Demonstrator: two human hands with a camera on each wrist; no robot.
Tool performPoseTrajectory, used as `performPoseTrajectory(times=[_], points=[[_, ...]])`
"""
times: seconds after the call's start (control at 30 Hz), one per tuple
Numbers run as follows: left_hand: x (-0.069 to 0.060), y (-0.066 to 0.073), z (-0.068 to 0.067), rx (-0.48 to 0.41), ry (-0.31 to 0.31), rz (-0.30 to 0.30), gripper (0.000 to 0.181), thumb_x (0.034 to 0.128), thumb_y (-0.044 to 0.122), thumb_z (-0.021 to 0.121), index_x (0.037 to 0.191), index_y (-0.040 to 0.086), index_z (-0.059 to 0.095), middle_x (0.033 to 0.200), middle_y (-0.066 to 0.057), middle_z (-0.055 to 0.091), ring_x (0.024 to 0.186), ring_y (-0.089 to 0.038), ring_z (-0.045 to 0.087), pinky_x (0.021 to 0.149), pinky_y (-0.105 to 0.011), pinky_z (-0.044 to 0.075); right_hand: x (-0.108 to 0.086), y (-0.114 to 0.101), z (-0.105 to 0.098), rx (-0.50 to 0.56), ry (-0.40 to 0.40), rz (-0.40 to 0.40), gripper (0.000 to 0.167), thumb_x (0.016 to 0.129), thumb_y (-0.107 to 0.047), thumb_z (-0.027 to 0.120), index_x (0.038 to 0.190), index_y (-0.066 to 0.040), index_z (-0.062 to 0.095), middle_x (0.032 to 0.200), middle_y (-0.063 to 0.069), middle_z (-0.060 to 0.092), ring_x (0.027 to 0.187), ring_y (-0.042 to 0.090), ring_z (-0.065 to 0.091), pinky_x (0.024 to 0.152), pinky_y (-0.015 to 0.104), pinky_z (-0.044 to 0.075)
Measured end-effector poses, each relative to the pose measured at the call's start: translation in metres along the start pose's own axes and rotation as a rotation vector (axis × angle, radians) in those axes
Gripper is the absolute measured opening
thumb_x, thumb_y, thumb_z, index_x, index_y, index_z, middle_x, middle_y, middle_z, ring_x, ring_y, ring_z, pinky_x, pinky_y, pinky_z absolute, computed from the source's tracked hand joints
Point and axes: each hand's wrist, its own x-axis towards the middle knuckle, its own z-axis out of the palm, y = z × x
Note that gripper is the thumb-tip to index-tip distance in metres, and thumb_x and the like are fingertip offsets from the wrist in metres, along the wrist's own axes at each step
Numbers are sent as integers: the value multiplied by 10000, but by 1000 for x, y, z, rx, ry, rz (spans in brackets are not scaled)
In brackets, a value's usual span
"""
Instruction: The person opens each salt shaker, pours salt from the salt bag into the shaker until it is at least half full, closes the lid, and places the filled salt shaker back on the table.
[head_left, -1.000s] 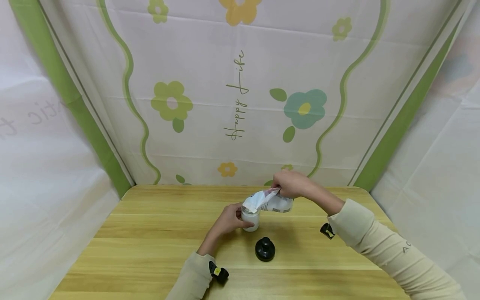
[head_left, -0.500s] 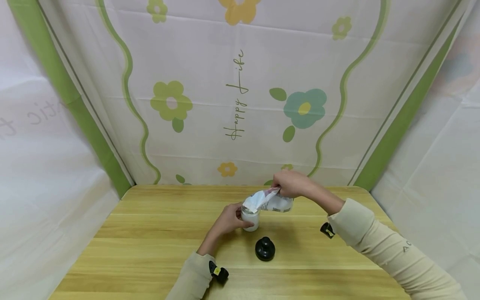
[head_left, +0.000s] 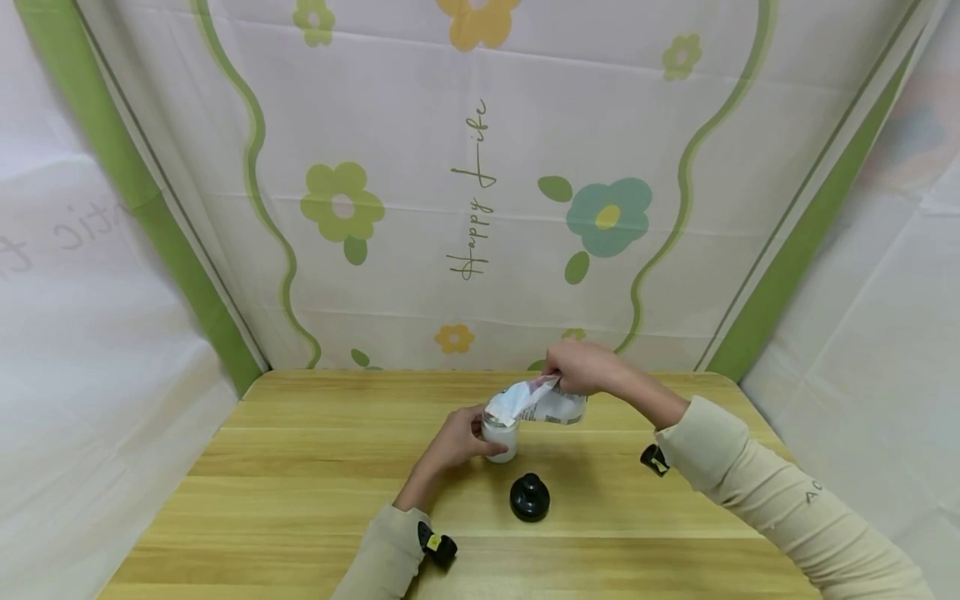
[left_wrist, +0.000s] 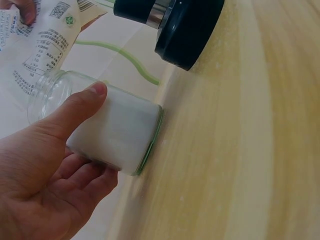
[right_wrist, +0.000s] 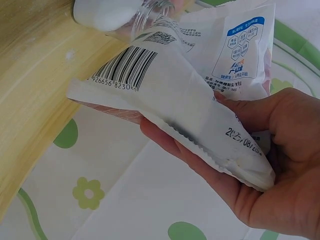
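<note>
On the table, my left hand (head_left: 456, 439) grips a small glass jar (head_left: 500, 443), thumb on one side and fingers round the other. White contents fill the jar's lower part, clear in the left wrist view. My right hand (head_left: 585, 367) holds a printed white salt bag (right_wrist: 175, 95) by its crumpled end. The bag is tilted, its open end down at the jar's mouth. Whether salt is flowing cannot be made out. Just in front of the jar, a black lid (head_left: 529, 500) with a knob sits on the table.
The wooden table (head_left: 315, 500) ends at a hanging white cloth (head_left: 405, 267) printed with flowers. More cloth (head_left: 90, 275) hangs at the left and right sides. White specks lie on the wood near the jar in the right wrist view.
</note>
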Motion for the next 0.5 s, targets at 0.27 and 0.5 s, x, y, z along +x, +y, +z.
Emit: performPoseTrajectory(times=[0.27,0.5], points=[[1,0,0,3,3,1,625,779,196,868,1328,48,608,1229,-106,691,1109,-250,676,951,-392,562,1,0,0,-1,5,-12,286,860,87,582,712,-114,723,683,-19,592,571,100,416,495,203,312],[0,-1,0,9,3,1,608,776,200,870,1308,46,620,1215,-105,697,1103,-250,677,948,-393,563,0,-1,-1,0,-1,-3,282,863,82,589,722,-115,734,695,-20,609,579,99,440,500,200,329]])
